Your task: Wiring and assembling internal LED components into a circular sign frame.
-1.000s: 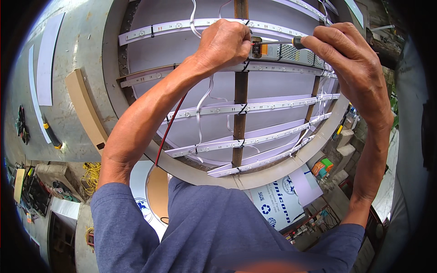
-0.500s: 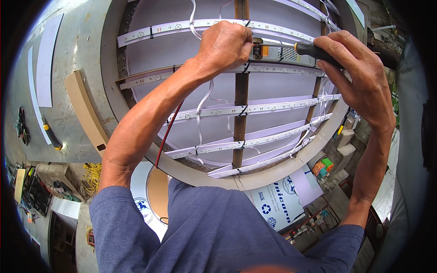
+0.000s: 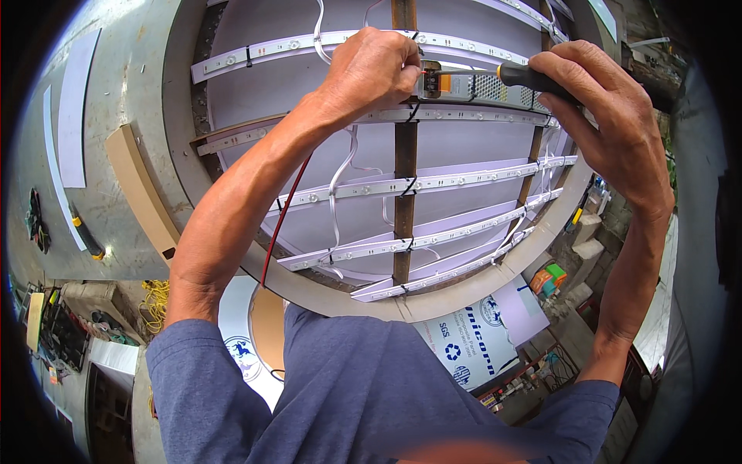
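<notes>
My right hand [image 3: 610,108] grips the black handle of a screwdriver [image 3: 533,80] with a yellow collar. The shaft points left, its tip at the terminal end of a metal power supply [image 3: 483,87] with a perforated case and an orange label. At that same end my left hand [image 3: 375,68] is closed in a pinch. A bit of red wire shows at its fingertips. The red and black wire [image 3: 287,213] runs out from under my left forearm, which hides its middle. Around the power supply, LED strips [image 3: 363,188] on white bars cross a round metal frame [image 3: 386,308].
Brown metal bars [image 3: 403,220] with black ties cross under the strips. White cables [image 3: 334,185] hang between them. Left on a grey metal sheet [image 3: 131,77] lie a curved brown strip [image 3: 139,189] and a yellow-black cutter [image 3: 89,240]. A printed panel [image 3: 468,348] lies below the frame.
The round frame and its strips appear shifted slightly left in view. My left hand has moved slightly left and up. The screwdriver stays at the power supply's terminals.
</notes>
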